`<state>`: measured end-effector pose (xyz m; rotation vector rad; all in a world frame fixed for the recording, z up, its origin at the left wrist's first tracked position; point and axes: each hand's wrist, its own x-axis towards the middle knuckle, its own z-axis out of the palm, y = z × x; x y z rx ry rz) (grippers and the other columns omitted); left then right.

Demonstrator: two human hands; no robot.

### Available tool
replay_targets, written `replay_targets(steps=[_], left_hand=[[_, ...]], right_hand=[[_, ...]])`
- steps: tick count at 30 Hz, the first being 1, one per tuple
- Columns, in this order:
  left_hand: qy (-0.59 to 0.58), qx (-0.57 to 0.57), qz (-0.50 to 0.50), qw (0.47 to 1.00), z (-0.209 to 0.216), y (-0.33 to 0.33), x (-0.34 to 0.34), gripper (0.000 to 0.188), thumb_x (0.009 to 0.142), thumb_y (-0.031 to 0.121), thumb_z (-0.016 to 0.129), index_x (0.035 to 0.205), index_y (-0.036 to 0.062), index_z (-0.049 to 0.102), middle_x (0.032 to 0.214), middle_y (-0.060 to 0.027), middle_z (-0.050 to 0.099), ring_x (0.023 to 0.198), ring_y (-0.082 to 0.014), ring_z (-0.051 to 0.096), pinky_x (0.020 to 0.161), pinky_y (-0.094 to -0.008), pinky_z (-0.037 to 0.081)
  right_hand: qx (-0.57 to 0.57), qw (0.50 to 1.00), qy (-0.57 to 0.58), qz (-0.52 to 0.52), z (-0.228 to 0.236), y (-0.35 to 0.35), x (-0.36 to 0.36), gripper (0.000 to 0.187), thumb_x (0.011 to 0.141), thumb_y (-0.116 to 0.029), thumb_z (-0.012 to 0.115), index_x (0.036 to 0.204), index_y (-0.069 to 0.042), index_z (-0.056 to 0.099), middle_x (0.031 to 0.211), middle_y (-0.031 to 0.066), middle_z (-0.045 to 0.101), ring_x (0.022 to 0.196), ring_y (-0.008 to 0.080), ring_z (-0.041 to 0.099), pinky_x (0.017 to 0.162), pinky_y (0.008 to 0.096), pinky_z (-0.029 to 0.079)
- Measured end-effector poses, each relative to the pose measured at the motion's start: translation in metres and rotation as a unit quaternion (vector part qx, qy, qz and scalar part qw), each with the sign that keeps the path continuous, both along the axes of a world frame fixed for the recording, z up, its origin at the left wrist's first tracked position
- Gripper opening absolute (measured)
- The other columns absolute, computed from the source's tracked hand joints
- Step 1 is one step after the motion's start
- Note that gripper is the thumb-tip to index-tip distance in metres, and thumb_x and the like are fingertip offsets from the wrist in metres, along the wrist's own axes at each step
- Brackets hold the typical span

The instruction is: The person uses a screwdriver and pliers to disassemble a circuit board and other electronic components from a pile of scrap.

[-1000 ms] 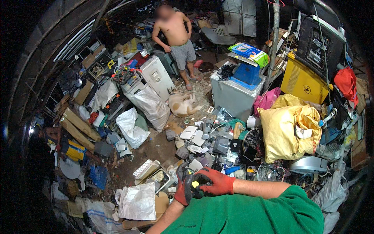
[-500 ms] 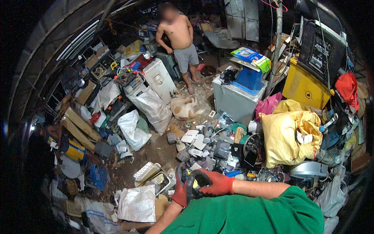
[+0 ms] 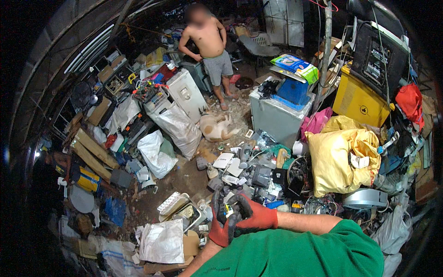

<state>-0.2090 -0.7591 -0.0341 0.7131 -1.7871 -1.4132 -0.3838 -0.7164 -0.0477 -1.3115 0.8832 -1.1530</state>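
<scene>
Fingers (image 3: 242, 200) shifted, yellow piece (image 3: 228, 211) now showing white

Holds left hand (image 3: 220, 227) upright, fingers (image 3: 216, 200) curled, just beside right hand (image 3: 257, 217); arches right fingers (image 3: 242, 200) toward left hand; extends bare right forearm (image 3: 310, 222) rightward.

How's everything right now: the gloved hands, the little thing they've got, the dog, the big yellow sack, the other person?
Small yellow-and-white piece, held between the hands
Left hand, curled around it
Right hand, fingers bent, grip unclear
Dog, lying down
Yellow sack, bulging
Other person, standing
</scene>
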Motion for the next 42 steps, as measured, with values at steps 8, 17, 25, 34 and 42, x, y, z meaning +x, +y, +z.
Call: replay_targets(steps=[8, 17, 25, 34, 42], left_hand=[[0.006, -0.035, 0.056, 0.998, 0.0, 0.007, -0.001, 0.075, 0.087, 0.016, 0.06, 0.146, -0.004, 0.018, 0.139, -0.0198, 0.039, 0.129, -0.0267, 0.042, 0.108, -0.038, 0.033], [-0.002, 0.055, 0.023, 0.998, -0.027, -0.009, 0.017, 0.063, 0.087, 0.014, 0.063, 0.141, 0.0046, 0.029, 0.131, -0.0138, 0.046, 0.117, -0.0225, 0.049, 0.101, -0.0389, 0.04], [-0.008, 0.155, -0.018, 0.988, 0.002, -0.007, 0.021, 0.078, 0.061, 0.005, 0.081, 0.123, 0.0086, 0.034, 0.109, -0.0079, 0.052, 0.102, -0.0178, 0.054, 0.089, -0.0342, 0.047], [-0.04, 0.127, -0.1, 0.986, 0.026, -0.011, 0.041, 0.091, 0.052, 0.022, 0.091, 0.123, 0.0064, 0.037, 0.112, -0.0085, 0.053, 0.103, -0.0172, 0.054, 0.09, -0.0357, 0.046], [-0.06, 0.1, 0.02, 0.993, 0.018, 0.023, 0.034, 0.091, 0.051, 0.028, 0.093, 0.121, 0.0047, 0.039, 0.104, -0.0082, 0.058, 0.094, -0.0181, 0.06, 0.082, -0.0342, 0.051]], right_hand=[[-0.026, 0.999, -0.006, 0.029, 0.002, -0.001, 0.0, 0.078, 0.076, -0.02, 0.077, 0.139, -0.005, 0.033, 0.135, 0.0134, 0.045, 0.127, 0.021, 0.042, 0.107, 0.0362, 0.035], [-0.027, 0.999, 0.015, 0.025, 0.008, 0.002, -0.004, 0.086, 0.077, -0.017, 0.077, 0.144, -0.005, 0.025, 0.134, 0.0123, 0.046, 0.124, 0.0201, 0.043, 0.105, 0.036, 0.037], [0.063, 0.99, 0.102, 0.069, 0.042, 0.005, -0.004, 0.088, 0.067, -0.018, 0.083, 0.137, -0.004, 0.031, 0.12, 0.0156, 0.055, 0.112, 0.0237, 0.054, 0.099, 0.0391, 0.044], [0.015, 0.993, 0.073, 0.096, 0.038, 0.006, 0.002, 0.088, 0.063, -0.02, 0.083, 0.134, -0.003, 0.033, 0.115, 0.0164, 0.059, 0.106, 0.0239, 0.058, 0.092, 0.0376, 0.048], [-0.027, 0.994, 0.038, 0.099, 0.014, 0.013, 0.008, 0.085, 0.062, -0.016, 0.083, 0.13, -0.005, 0.034, 0.116, 0.0128, 0.055, 0.11, 0.0204, 0.053, 0.095, 0.0369, 0.044]])
